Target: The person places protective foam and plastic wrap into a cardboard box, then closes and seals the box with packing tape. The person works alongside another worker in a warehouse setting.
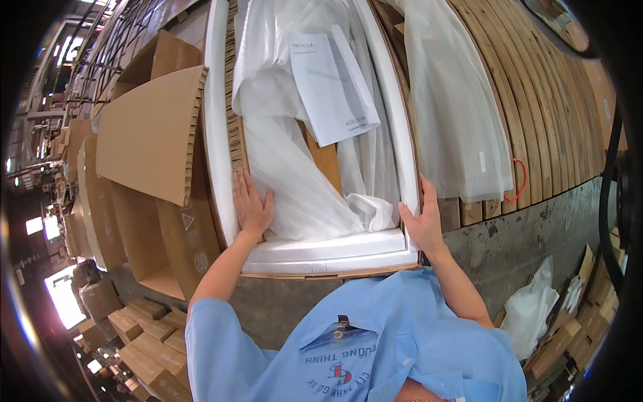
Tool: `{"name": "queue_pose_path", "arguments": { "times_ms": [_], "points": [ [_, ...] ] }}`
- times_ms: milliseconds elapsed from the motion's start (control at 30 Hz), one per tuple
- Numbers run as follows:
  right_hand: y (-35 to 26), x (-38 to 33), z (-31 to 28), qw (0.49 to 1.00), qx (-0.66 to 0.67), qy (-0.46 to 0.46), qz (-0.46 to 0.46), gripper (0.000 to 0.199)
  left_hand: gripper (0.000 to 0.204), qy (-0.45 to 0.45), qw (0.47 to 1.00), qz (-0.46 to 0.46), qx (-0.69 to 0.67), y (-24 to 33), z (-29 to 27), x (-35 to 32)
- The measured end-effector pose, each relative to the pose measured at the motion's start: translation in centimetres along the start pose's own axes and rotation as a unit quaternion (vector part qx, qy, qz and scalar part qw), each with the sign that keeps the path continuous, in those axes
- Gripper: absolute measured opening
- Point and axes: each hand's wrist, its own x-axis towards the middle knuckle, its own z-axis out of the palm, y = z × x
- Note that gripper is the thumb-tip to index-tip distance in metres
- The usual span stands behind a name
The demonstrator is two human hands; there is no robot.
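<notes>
1. I see my left hand point(252, 203) lying flat, fingers spread a little, palm down inside the long white foam-edged packing tray point(218, 134), against its left inner wall where a strip of brown honeycomb cardboard point(234, 127) lines the foam.
2. My right hand point(422, 221) grips the tray's right foam rail near the near corner, fingers wrapped over the edge, thumb on the inside.
3. The tray runs away from me on top of a pallet of curved wooden slats point(529, 114); its near end sits just above my light blue shirt point(362, 335).
4. Inside it, a crumpled sheet of translucent white foam wrap point(295, 181) covers a wooden part point(328, 161), a slice of which shows between the folds.
5. A folded white paper leaflet point(331, 87) lies on the wrap, well beyond both hands.
6. To the left, flat brown cardboard panels point(147, 134) lean beside the tray.
</notes>
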Motion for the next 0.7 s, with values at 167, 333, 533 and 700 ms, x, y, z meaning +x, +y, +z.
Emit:
{"name": "queue_pose_path", "arguments": {
  "times_ms": [167, 333, 533, 700],
  "points": [
    [-0.8, -0.2, 0.4, 0.998, 0.058, 0.006, -0.021, 0.072, 0.091, 0.015, 0.998, 0.034, -0.045, -1.9, 2.3, -0.8],
    [0.7, -0.1, 0.9, 0.997, 0.071, -0.005, -0.017, 0.075, 0.093, 0.041, 0.995, 0.024, -0.092, -2.0, 0.8, -0.9],
    [-1.5, -0.1, -0.2, 0.996, 0.051, -0.032, -0.066, 0.084, 0.09, 0.023, 0.992, -0.038, -0.115, 0.0, 1.0, -0.2],
    [-0.1, 0.8, -0.4, 0.991, -0.002, -0.045, -0.123, 0.076, 0.086, -0.011, 0.991, -0.091, -0.1, 0.8, 1.6, -0.2]
  ]
}}
